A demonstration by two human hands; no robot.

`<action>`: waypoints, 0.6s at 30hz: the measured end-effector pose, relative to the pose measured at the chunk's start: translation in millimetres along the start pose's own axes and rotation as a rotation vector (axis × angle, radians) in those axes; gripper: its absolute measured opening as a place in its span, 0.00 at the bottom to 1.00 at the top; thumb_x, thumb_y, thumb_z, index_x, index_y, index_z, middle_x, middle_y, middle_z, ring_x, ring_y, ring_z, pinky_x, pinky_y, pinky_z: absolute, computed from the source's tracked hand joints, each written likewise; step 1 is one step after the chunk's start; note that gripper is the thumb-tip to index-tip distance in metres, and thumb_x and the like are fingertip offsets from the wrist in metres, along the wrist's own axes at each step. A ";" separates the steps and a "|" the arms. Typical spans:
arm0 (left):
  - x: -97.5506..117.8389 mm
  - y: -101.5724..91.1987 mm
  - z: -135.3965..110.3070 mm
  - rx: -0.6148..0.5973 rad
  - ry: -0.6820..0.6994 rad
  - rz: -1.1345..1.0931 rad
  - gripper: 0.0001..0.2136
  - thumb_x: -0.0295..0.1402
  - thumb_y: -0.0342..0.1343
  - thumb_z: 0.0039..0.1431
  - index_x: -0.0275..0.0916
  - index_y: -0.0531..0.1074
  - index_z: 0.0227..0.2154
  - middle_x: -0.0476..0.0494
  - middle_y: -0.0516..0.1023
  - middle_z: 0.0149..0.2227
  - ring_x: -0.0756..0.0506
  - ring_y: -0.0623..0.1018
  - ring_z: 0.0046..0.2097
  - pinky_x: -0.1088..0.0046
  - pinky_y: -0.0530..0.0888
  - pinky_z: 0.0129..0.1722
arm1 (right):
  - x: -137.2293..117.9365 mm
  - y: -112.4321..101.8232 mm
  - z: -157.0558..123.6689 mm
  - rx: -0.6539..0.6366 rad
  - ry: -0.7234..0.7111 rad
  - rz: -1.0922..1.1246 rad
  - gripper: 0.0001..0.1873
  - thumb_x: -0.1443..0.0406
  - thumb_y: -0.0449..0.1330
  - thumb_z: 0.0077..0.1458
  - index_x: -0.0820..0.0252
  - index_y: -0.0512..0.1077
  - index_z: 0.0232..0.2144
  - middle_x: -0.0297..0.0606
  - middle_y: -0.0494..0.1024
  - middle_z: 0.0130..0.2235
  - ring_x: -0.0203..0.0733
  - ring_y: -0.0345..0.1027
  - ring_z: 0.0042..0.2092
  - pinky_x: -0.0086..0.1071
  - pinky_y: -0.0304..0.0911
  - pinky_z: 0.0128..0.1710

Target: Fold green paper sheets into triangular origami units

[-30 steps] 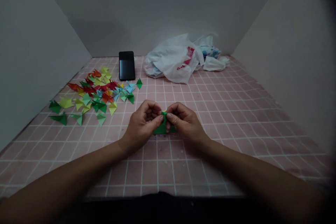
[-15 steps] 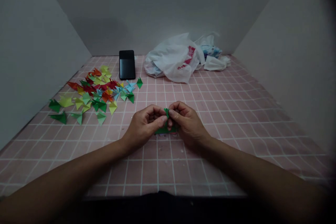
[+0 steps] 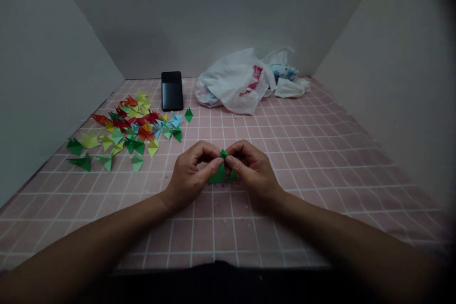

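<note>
A white plastic bag (image 3: 231, 83) with red print lies slumped on the pink tiled bench (image 3: 320, 152), just right of the black phone (image 3: 172, 90) and level with it near the back wall. A bluish patch shows through the thin film at the edge nearest the phone, but what the bag holds cannot be made out. On the side of this bag away from the phone, touching it, a second smaller bag (image 3: 285, 70) holds something with a blue pattern. A crumpled white wad (image 3: 291, 88) lies just in front of it.

The phone lies flat with a dark screen. In front of it and to its left spreads a heap of folded paper triangles (image 3: 131, 126) in red, orange, yellow, light blue and green. The nearest ones almost reach the phone's lower left corner. One lone green triangle (image 3: 188, 114) sits just off its lower right corner.

Well in front of the phone and a little to its right, both hands meet over a green paper piece (image 3: 221, 174). The left hand (image 3: 190, 175) pinches the piece's upper tip between thumb and forefinger, its other fingers curled in. The right hand (image 3: 251, 171) pinches the same tip from the opposite side, and its fingertips touch those of the left. The wider base of the piece shows below, between the two hands and low over the bench. Whether it rests on the tiles cannot be told. Both forearms run in from the near corners and converge at the piece.
</note>
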State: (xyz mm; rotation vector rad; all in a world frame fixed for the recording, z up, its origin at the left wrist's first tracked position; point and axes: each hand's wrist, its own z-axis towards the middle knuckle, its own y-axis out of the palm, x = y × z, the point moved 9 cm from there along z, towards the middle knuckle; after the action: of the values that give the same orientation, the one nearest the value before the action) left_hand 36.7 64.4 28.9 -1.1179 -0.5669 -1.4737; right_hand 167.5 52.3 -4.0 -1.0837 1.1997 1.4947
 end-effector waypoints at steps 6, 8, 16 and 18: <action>3.1 1.2 1.8 -0.038 0.032 0.089 0.03 0.27 0.60 0.61 0.38 0.73 0.31 0.48 0.77 0.30 0.51 0.77 0.32 0.75 0.74 0.33 | -1.6 1.6 -0.5 -0.034 0.006 -0.023 0.10 0.59 0.65 0.58 0.58 0.70 0.32 0.32 0.70 0.31 0.35 0.63 0.32 0.30 0.60 0.31; 4.1 4.0 2.1 -0.077 0.047 0.150 0.03 0.27 0.59 0.60 0.38 0.73 0.31 0.49 0.76 0.29 0.51 0.76 0.31 0.75 0.73 0.33 | -0.4 1.4 -0.1 -0.037 0.027 -0.008 0.09 0.59 0.66 0.57 0.58 0.71 0.33 0.32 0.70 0.31 0.35 0.62 0.32 0.30 0.59 0.31; -3.2 5.6 -1.0 -0.090 0.025 0.172 0.05 0.29 0.58 0.63 0.41 0.70 0.41 0.48 0.76 0.36 0.49 0.78 0.37 0.73 0.76 0.39 | 0.2 -2.2 1.3 -0.017 0.033 -0.098 0.10 0.59 0.64 0.58 0.58 0.70 0.29 0.32 0.69 0.29 0.36 0.61 0.31 0.32 0.58 0.31; -2.5 7.3 -1.0 -0.111 0.037 0.164 0.05 0.28 0.57 0.63 0.41 0.69 0.41 0.48 0.76 0.36 0.50 0.78 0.37 0.73 0.75 0.39 | -1.7 -0.9 1.3 -0.029 0.021 -0.110 0.11 0.59 0.65 0.57 0.58 0.70 0.28 0.32 0.68 0.29 0.35 0.60 0.31 0.31 0.57 0.31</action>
State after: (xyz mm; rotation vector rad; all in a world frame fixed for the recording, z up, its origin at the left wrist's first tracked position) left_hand 43.0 63.0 24.6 -1.1920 -0.3623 -1.3937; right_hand 168.5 53.5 -2.3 -1.1687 1.1170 1.4232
